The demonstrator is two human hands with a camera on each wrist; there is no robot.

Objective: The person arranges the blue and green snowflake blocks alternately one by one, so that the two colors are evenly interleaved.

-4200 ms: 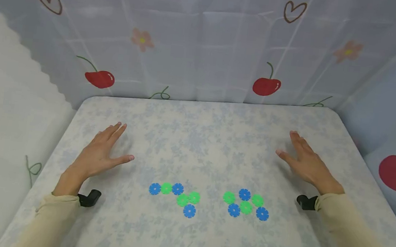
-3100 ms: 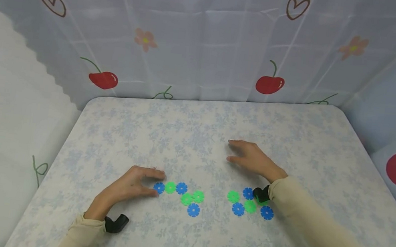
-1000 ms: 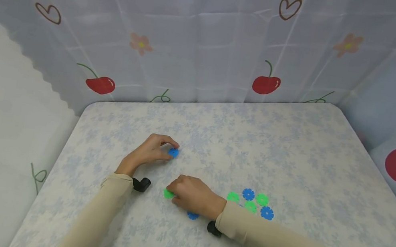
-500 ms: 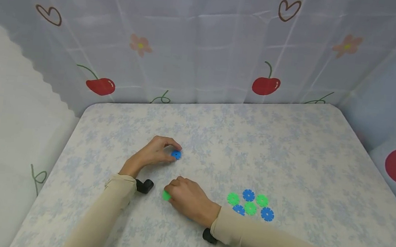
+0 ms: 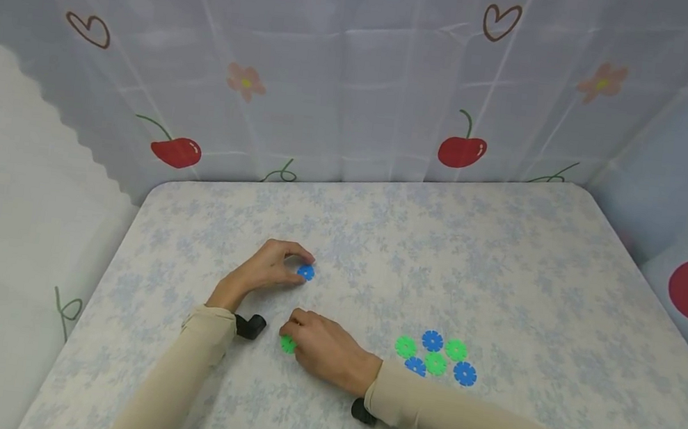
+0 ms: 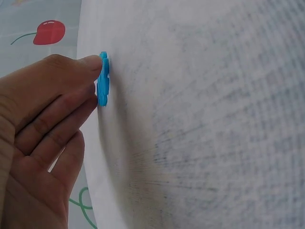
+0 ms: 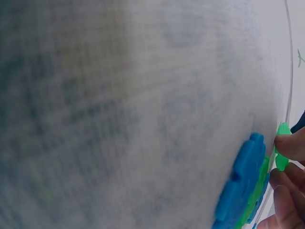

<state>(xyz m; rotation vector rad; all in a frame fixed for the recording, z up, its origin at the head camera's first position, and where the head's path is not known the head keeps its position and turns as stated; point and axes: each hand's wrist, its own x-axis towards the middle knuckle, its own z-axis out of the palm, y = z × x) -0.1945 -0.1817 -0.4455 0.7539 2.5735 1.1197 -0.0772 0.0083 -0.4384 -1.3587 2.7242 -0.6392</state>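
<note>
In the head view my left hand (image 5: pixel 269 264) pinches a blue notched snowflake disc (image 5: pixel 306 273) between thumb and fingers, left of the table's middle. The left wrist view shows this blue disc (image 6: pixel 103 78) edge-on at the fingertips, close to the cloth. Nearer the body, my right hand (image 5: pixel 329 353) reaches across and pinches a green snowflake disc (image 5: pixel 288 344). Thumb and fingers meet on that green disc (image 7: pixel 282 160) in the right wrist view. Beside it lie a larger-looking blue disc (image 7: pixel 240 181) and a green one behind, which the right hand hides from the head view.
Right of the right hand lies a group of discs, among them a green disc (image 5: pixel 436 363) and a blue disc (image 5: pixel 465 373). The right sleeve (image 5: pixel 461 415) passes just in front of them. A cherry-print curtain (image 5: pixel 380 106) stands behind the flower-patterned table (image 5: pixel 503 259).
Both hands came in from the sides. The left hand took the left-end blue disc and carried it away from the body; the right hand crossed left onto a green disc and recently shifted slightly left.
</note>
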